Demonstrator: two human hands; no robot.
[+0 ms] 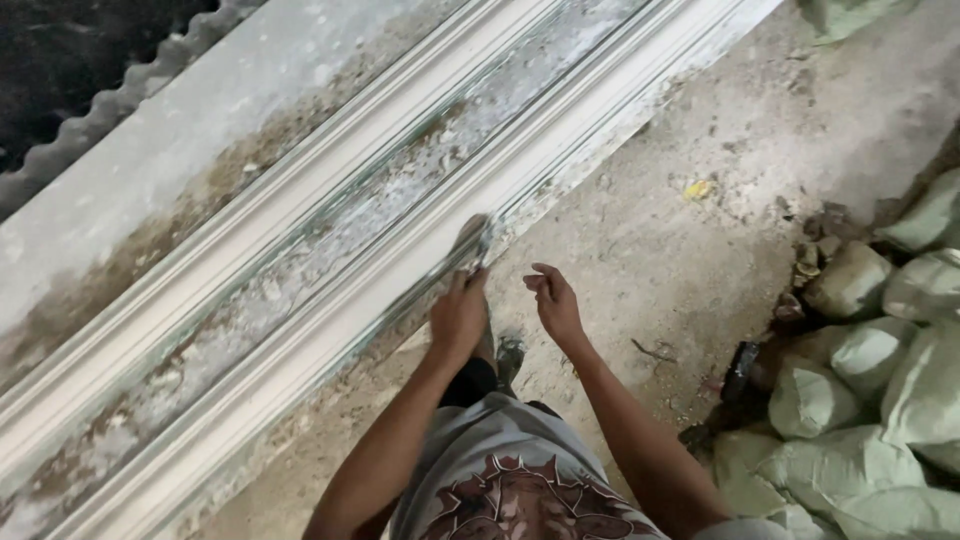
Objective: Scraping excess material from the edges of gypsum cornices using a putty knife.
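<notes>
A long white plaster moulding form runs diagonally from lower left to upper right, with raised ribs and a stained, greenish channel down its middle. My left hand grips a flat scraper-like tool whose blade rests on the form's near rib. My right hand hovers just right of it, fingers loosely curled and apart, holding nothing. My grey printed shirt fills the bottom of the view.
Several pale green filled sacks are piled at the right. Dusty concrete floor lies between them and the form. A corrugated sheet edge shows at upper left. My foot stands by the form.
</notes>
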